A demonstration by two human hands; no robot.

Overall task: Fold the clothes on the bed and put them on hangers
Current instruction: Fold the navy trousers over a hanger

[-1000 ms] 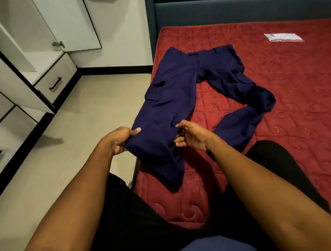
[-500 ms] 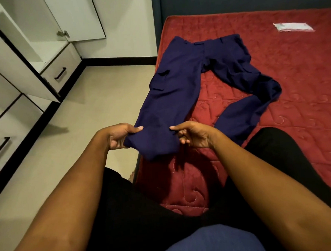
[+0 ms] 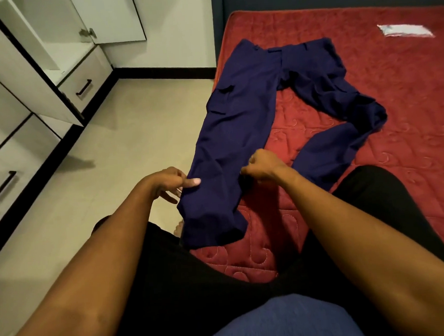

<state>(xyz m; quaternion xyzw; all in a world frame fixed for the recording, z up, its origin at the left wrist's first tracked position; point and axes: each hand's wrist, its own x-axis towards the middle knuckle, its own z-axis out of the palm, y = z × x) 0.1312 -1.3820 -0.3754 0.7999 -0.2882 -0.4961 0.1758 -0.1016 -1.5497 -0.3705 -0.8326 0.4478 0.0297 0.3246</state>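
As left hand (image 3: 170, 182) and right hand (image 3: 263, 166) pinch them, trousers (image 3: 238, 120) stretch away, waistband farthest

The trousers (image 3: 239, 130) are matt navy cloth, softly creased. The mattress (image 3: 406, 91) is red quilted fabric with stitched swirls. The floor (image 3: 123, 148) looks smooth, faintly glossy. The cupboard (image 3: 10, 77) has smooth white panels.
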